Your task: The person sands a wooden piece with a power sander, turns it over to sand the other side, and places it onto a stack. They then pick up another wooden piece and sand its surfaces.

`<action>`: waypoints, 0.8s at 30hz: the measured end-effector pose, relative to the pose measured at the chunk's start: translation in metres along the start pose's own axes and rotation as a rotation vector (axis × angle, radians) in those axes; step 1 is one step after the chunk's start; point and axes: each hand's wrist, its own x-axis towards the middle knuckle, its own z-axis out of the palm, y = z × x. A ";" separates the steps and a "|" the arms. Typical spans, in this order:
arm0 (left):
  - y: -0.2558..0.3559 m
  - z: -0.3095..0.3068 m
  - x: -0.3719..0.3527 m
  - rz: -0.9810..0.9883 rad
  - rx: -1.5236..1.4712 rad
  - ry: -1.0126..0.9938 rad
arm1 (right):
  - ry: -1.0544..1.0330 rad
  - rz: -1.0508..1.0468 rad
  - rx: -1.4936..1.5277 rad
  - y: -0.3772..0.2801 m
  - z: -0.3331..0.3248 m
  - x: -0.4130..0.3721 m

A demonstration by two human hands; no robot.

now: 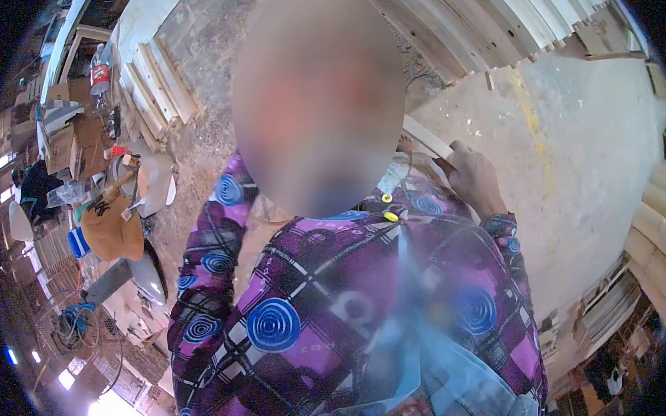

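My right hand (476,178) is closed around the near end of a pale wooden strip (428,138), just in front of my body. The strip's far part runs up and left behind a large blurred oval patch. My left sleeve (228,195), purple with blue spirals, reaches forward into that same patch. The patch hides my left hand and whatever it may touch. Below lies my purple patterned shirt (321,283), with yellow buttons and a light blue ribbon at the neck.
Long wooden boards (463,26) lie side by side at the top right. A shorter stack of planks (158,86) rests on the concrete floor (578,138) at the left. Further left are a plastic bottle (100,75), cardboard and mixed clutter. More stacked wood (606,313) stands at the right.
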 end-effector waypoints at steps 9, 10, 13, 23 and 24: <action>-0.093 -0.021 -0.020 -0.265 0.061 0.085 | -0.022 -0.068 -0.014 0.007 -0.005 -0.001; -0.094 -0.023 -0.031 -0.333 0.076 0.041 | -0.048 -0.078 0.004 0.007 -0.006 0.002; -0.108 -0.013 -0.064 -0.379 0.106 0.039 | 0.067 -0.200 0.178 -0.013 -0.003 0.016; -0.102 0.020 -0.130 -0.607 -0.086 0.119 | 0.103 -0.135 0.242 -0.064 -0.049 0.059; -0.102 0.023 -0.132 -0.615 -0.097 0.135 | 0.323 -0.302 0.201 -0.048 -0.036 0.077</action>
